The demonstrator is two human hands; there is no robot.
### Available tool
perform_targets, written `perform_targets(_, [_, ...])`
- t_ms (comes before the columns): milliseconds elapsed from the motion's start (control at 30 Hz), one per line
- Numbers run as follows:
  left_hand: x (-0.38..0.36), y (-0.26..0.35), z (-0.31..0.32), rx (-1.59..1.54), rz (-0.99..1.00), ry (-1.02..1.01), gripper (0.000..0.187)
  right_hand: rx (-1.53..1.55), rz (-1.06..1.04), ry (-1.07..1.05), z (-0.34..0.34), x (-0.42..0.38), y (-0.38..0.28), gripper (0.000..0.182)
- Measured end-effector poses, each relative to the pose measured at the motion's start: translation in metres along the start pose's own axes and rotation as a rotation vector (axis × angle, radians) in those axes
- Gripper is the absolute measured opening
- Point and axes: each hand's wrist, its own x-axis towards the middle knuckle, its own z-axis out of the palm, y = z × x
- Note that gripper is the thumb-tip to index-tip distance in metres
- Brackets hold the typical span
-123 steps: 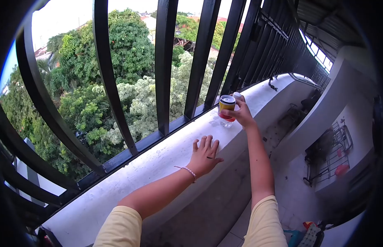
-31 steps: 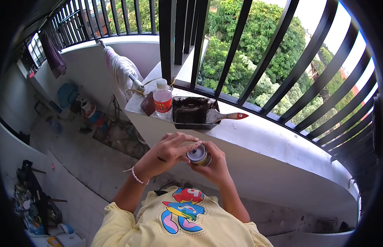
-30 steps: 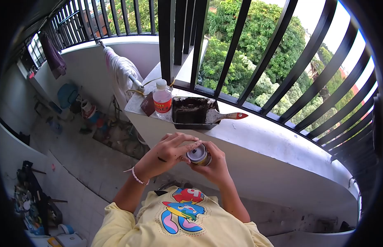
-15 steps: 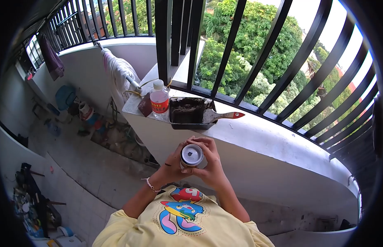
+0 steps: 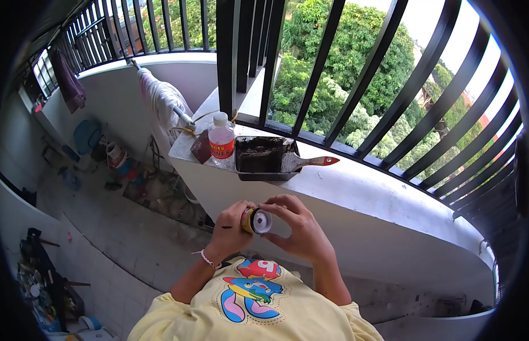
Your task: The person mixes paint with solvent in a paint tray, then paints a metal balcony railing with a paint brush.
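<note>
A small can (image 5: 249, 220) with a yellow and red label is held over my lap, tilted so its top leans right. My left hand (image 5: 233, 227) is wrapped round its body, hiding most of the label. The pale round top (image 5: 261, 221) has a dark spot in the middle and a black rim below it. My right hand (image 5: 301, 227) grips this top end, with the thumb and fingers at opposite sides of its edge. Beyond the hands, a black paint tray (image 5: 258, 159) with dark residue rests on the ledge. A paintbrush (image 5: 310, 162) lies across its right side.
Beside the tray stands a clear bottle (image 5: 222, 139) with a red label and white cap. A brown-red sheet (image 5: 201, 149) lies left of it on the white ledge (image 5: 344, 193). Black railings (image 5: 310, 74) rise behind. A mop (image 5: 162, 94) leans left; clutter covers the floor beyond.
The can has tipped from upright to leaning right, showing its label. My right hand has shifted right and turned round the top's edge; my left hand has moved slightly left and keeps hold.
</note>
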Motion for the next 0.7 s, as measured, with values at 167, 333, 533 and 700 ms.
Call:
perform_targets(167, [0.0,-0.004,0.004,0.005,-0.01,-0.05,0.04,-0.028,0.031,-0.066,0.001,-0.003,0.001,0.055])
perform_targets(333, [0.001,-0.005,0.008,-0.015,-0.022,-0.059,0.039,-0.063,0.035,-0.08,0.002,-0.005,-0.001,0.057])
perform_targets(533, [-0.001,-0.008,0.015,-0.03,-0.041,-0.054,0.039,-0.077,0.107,-0.019,0.004,-0.007,-0.004,0.063])
perform_targets(700, [-0.001,-0.008,0.017,-0.09,-0.031,-0.098,0.04,-0.049,0.088,0.009,0.004,-0.009,-0.004,0.069])
